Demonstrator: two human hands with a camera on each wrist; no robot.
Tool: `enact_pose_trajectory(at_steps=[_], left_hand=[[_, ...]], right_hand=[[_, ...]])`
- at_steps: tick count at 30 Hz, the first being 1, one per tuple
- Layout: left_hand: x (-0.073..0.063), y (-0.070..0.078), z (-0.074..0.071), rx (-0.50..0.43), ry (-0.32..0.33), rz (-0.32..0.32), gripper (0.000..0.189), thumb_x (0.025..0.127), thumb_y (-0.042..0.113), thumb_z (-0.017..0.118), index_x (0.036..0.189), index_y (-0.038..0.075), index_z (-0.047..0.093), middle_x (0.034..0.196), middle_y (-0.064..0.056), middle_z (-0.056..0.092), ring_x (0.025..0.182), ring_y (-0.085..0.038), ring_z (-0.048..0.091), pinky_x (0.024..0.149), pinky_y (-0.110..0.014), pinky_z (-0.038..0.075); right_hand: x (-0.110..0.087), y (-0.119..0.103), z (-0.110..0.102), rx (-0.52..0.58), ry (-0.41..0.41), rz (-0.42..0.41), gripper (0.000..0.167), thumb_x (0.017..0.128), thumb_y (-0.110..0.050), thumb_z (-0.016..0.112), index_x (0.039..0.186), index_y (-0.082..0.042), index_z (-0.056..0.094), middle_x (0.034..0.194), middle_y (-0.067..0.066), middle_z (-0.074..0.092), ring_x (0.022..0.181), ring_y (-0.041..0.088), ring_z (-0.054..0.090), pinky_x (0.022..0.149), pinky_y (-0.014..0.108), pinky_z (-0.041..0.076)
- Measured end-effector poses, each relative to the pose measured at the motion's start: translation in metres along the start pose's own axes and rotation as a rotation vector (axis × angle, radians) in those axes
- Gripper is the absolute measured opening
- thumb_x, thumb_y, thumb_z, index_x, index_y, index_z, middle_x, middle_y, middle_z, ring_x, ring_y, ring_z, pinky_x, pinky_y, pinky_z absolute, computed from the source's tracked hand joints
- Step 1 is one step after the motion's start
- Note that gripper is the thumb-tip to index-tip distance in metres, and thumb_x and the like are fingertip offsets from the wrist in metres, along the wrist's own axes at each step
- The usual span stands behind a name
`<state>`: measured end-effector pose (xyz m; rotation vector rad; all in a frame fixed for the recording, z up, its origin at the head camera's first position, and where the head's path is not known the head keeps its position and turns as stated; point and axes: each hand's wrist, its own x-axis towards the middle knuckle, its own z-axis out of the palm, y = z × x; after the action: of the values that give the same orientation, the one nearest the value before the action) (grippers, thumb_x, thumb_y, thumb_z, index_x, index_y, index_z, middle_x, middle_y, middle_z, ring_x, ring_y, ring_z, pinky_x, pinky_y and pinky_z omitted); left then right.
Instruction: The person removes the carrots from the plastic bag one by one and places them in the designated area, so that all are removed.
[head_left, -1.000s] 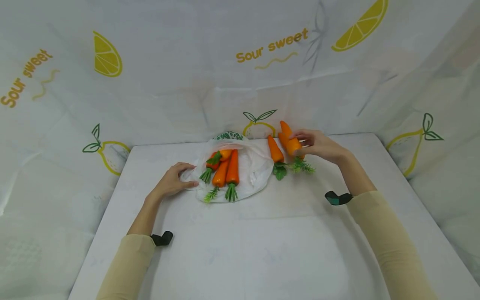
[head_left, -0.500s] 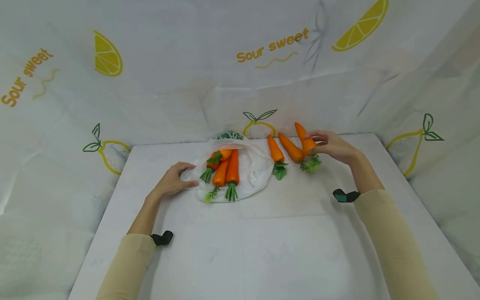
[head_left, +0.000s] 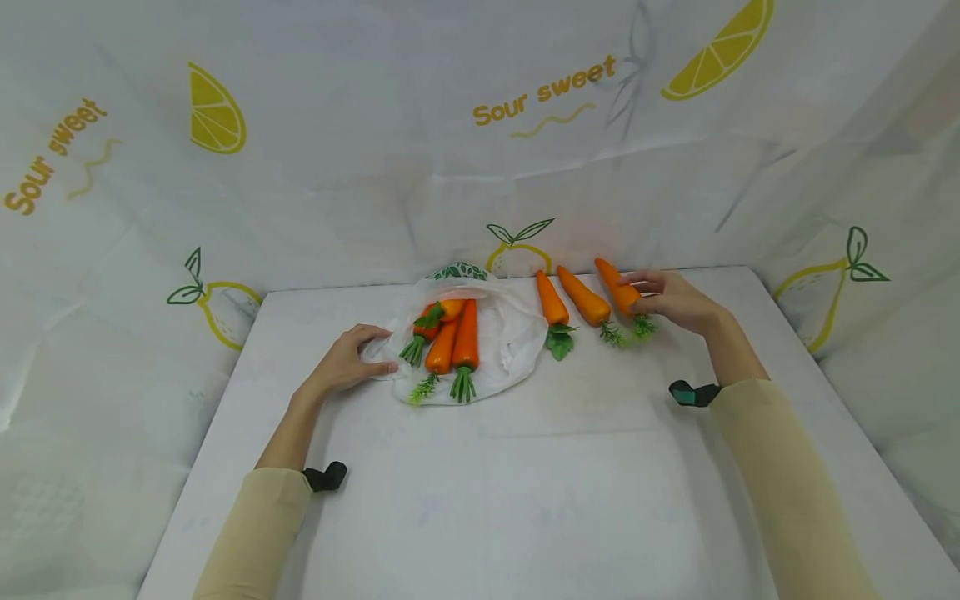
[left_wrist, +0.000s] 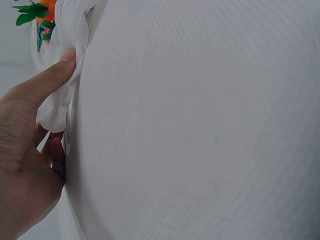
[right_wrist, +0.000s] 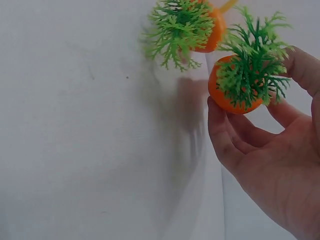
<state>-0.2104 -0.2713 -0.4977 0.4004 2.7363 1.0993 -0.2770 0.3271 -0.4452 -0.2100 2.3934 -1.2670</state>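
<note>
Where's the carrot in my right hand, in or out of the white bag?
Out: the carrot is in the right hand, and two loose carrots lie between it and the white bag.

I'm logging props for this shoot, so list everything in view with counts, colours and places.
table: 1, white, below the hands
cloth: pieces uncountable, white with yellow lemons and "Sour sweet" lettering, behind and beside the table
bag: 1, white with green print, far side of the table
carrots: at least 4, orange with green tops, at the bag's opening
loose carrots: 2, orange with green tops, right of the bag
held carrot: 1, orange with green top, in the right hand
wristbands: 2, dark, one per wrist
sleeves: 2, beige, on the forearms
left hand: 1, bare, holding the bag's left edge
right hand: 1, bare, beyond the loose carrots
</note>
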Motion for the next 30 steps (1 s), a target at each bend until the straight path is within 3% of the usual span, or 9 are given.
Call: enact_pose_trajectory(at_steps=[3, 5, 9, 12, 25, 30], left_hand=[[0.001, -0.001, 0.0, 0.002, 0.004, 0.004, 0.062, 0.089, 0.024, 0.091, 0.143, 0.003, 0.066, 0.154, -0.024, 0.059, 0.15, -0.046, 0.049, 0.13, -0.064, 0.035], [0.001, -0.001, 0.0, 0.004, 0.006, 0.003, 0.063, 0.089, 0.024, 0.091, 0.143, 0.003, 0.066, 0.154, -0.024, 0.059, 0.15, -0.045, 0.049, 0.131, -0.064, 0.035], [0.001, -0.002, 0.001, 0.005, 0.006, 0.004, 0.063, 0.09, 0.025, 0.091, 0.143, 0.004, 0.066, 0.154, -0.024, 0.059, 0.151, -0.046, 0.048, 0.131, -0.064, 0.034], [0.001, -0.002, 0.002, 0.001, 0.004, 0.001, 0.063, 0.09, 0.026, 0.091, 0.144, 0.004, 0.066, 0.155, -0.023, 0.058, 0.151, -0.046, 0.048, 0.131, -0.065, 0.033], [0.0, -0.001, 0.001, -0.01, 0.002, -0.01, 0.063, 0.09, 0.026, 0.091, 0.143, 0.004, 0.066, 0.156, -0.024, 0.057, 0.152, -0.046, 0.047, 0.131, -0.065, 0.033], [0.0, 0.001, 0.001, -0.005, 0.0, -0.009, 0.064, 0.09, 0.027, 0.09, 0.144, 0.004, 0.066, 0.157, -0.024, 0.057, 0.153, -0.046, 0.046, 0.132, -0.065, 0.033]], right_hand=[[0.001, 0.005, 0.001, -0.009, 0.001, 0.0, 0.062, 0.105, -0.01, 0.063, 0.163, -0.002, 0.042, 0.172, 0.029, 0.036, 0.158, 0.048, 0.037, 0.126, 0.061, 0.042], [0.002, 0.007, 0.001, -0.005, 0.008, 0.003, 0.06, 0.106, -0.01, 0.062, 0.163, -0.003, 0.043, 0.171, 0.029, 0.037, 0.157, 0.047, 0.039, 0.122, 0.05, 0.048], [0.006, 0.01, 0.002, 0.001, 0.021, 0.002, 0.06, 0.106, -0.011, 0.063, 0.162, -0.002, 0.044, 0.171, 0.029, 0.038, 0.157, 0.047, 0.04, 0.102, 0.019, 0.052], [0.007, 0.011, 0.004, 0.009, 0.022, 0.004, 0.06, 0.106, -0.01, 0.063, 0.162, -0.002, 0.043, 0.171, 0.03, 0.037, 0.158, 0.048, 0.038, 0.09, 0.007, 0.049], [0.01, 0.01, 0.007, 0.037, 0.004, 0.013, 0.062, 0.106, -0.01, 0.065, 0.163, -0.002, 0.042, 0.172, 0.029, 0.036, 0.16, 0.048, 0.036, 0.092, 0.009, 0.051], [0.009, 0.007, 0.007, 0.018, 0.024, 0.006, 0.061, 0.107, -0.009, 0.063, 0.163, -0.002, 0.042, 0.173, 0.027, 0.037, 0.158, 0.046, 0.04, 0.11, 0.028, 0.052]])
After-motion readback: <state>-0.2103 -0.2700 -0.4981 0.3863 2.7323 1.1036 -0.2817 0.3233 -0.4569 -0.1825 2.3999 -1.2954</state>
